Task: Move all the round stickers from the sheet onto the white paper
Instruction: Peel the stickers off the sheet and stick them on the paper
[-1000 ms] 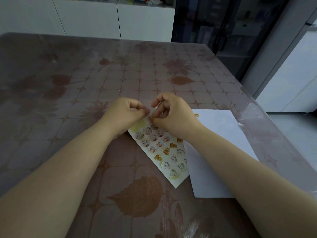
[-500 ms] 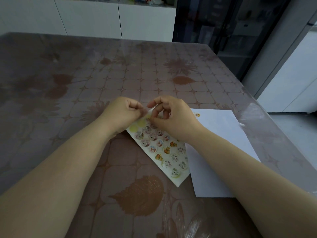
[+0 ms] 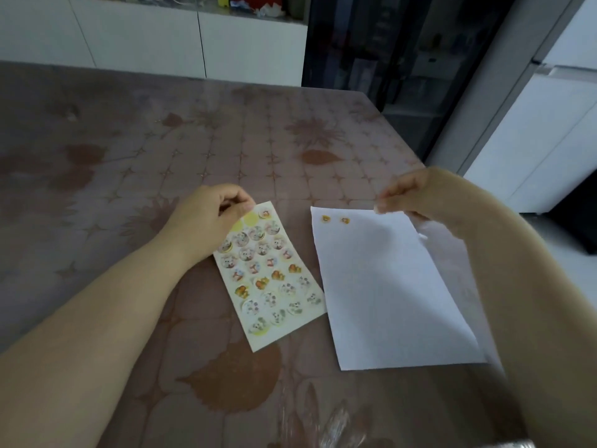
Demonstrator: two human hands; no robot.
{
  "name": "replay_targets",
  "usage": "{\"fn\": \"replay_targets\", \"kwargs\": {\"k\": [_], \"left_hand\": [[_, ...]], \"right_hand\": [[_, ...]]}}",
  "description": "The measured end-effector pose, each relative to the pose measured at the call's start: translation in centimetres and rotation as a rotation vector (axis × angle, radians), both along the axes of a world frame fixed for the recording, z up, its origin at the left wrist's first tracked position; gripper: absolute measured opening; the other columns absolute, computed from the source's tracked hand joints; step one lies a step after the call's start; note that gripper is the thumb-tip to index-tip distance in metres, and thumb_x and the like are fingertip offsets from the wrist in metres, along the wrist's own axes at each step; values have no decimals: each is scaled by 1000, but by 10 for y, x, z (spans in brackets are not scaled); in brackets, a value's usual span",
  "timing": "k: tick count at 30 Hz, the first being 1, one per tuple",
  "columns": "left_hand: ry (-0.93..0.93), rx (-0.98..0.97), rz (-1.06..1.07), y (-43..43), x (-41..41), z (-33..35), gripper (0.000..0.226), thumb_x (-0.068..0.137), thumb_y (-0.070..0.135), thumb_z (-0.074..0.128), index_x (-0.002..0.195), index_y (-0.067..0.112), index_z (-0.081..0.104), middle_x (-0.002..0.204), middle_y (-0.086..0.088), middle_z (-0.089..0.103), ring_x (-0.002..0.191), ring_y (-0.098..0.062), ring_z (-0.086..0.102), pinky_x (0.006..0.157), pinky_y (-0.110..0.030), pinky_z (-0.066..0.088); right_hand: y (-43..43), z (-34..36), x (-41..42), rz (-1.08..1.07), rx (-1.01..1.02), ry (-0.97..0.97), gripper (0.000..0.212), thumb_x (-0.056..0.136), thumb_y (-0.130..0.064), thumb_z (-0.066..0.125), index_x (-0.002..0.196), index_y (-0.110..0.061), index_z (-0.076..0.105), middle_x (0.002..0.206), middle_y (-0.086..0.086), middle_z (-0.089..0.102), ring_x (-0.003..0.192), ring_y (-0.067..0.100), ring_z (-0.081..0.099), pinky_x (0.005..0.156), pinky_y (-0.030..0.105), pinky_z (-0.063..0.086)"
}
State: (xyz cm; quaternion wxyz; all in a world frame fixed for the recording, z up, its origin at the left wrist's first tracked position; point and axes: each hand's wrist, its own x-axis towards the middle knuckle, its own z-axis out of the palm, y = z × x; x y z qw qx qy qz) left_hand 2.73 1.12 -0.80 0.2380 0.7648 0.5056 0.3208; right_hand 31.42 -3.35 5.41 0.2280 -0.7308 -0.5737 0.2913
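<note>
Sheet point(image 3: 268, 276) corner pinned by left hand point(image 3: 206, 221), fingers curled. Right hand point(image 3: 416, 195) fingers pinched over white paper point(image 3: 387, 286) top edge; held sticker cannot be told. Placement step judged; pressing beside two stickers point(image 3: 335, 219) is needed.

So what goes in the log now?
left hand holds sticker sheet | right hand above white paper | two stickers placed

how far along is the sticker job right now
Barely started. Done: two round stickers sit at the top edge of the white paper. In hand: the right hand hovers over that edge, fingers pinched, though any sticker there is too small to see; the left hand holds the sticker sheet. Left: most of the sheet is still full.
</note>
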Motion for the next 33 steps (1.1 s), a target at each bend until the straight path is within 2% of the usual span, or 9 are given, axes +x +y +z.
{"fn": "replay_targets", "kwargs": {"k": [3, 6, 8, 13, 16, 19, 22, 27, 33], "left_hand": [[7, 41, -8, 0, 0, 0, 15, 94, 20, 54, 91, 17, 68, 81, 19, 62, 79, 1, 57, 66, -14, 40], [24, 31, -36, -1, 0, 0, 16, 94, 22, 53, 92, 18, 68, 82, 0, 69, 79, -25, 63, 71, -37, 48], [38, 12, -60, -3, 1, 0, 18, 95, 22, 52, 93, 19, 69, 84, -5, 71, 80, -28, 64, 73, -43, 49], [49, -13, -58, -3, 2, 0, 19, 95, 19, 51, 96, 18, 70, 89, 8, 69, 87, -3, 61, 73, -20, 43], [58, -17, -56, -3, 1, 0, 21, 96, 20, 49, 98, 19, 69, 90, 10, 69, 87, -2, 60, 73, -20, 43], [46, -22, -60, -4, 1, 0, 19, 95, 23, 50, 98, 20, 69, 90, 6, 70, 87, -9, 62, 77, -26, 46], [16, -54, -67, -4, 1, -1, 12, 92, 23, 56, 97, 23, 68, 90, 8, 68, 86, -1, 60, 68, -13, 41], [-5, -69, -59, -4, 1, -1, 11, 89, 21, 61, 97, 20, 69, 91, 6, 67, 87, 1, 59, 71, -11, 42], [-129, -112, -96, -7, 3, 3, 7, 87, 20, 64, 85, 27, 66, 85, 7, 67, 74, 4, 59, 65, -7, 44]], "right_hand": [[3, -29, 3, -51, 10, 46, 13, 74, -22, 74, 86, -18, 73, 75, -3, 66, 73, 12, 54, 67, 24, 41], [6, -37, -1, -80, 95, 126, 12, 74, -18, 74, 86, -15, 73, 77, -2, 68, 69, 10, 54, 61, 15, 41], [8, -38, -4, -83, 105, 129, 8, 73, -18, 75, 81, -18, 73, 73, -3, 67, 65, 8, 53, 55, 12, 41], [10, -43, -10, -122, 118, 129, 5, 73, -18, 74, 73, -23, 72, 69, -7, 65, 63, 7, 54, 57, 19, 39], [12, -45, -10, -131, 132, 129, 9, 74, -17, 74, 71, -24, 71, 71, -6, 65, 66, 10, 56, 58, 20, 41], [16, -47, -11, -143, 136, 88, 16, 74, -15, 75, 87, -20, 68, 72, -7, 59, 69, 11, 54, 55, 20, 37], [19, -47, -9, -196, 130, 66, 37, 71, -20, 78, 99, -19, 56, 80, -9, 49, 72, 9, 49, 55, 23, 33], [19, -51, -9, -132, 136, -1, 15, 76, -20, 72, 84, -18, 59, 66, -10, 50, 64, 8, 45, 53, 24, 31], [13, -47, -28, -20, 302, -101, 8, 85, -22, 61, 78, -22, 58, 74, -6, 58, 67, 8, 51, 57, 19, 37]]}}
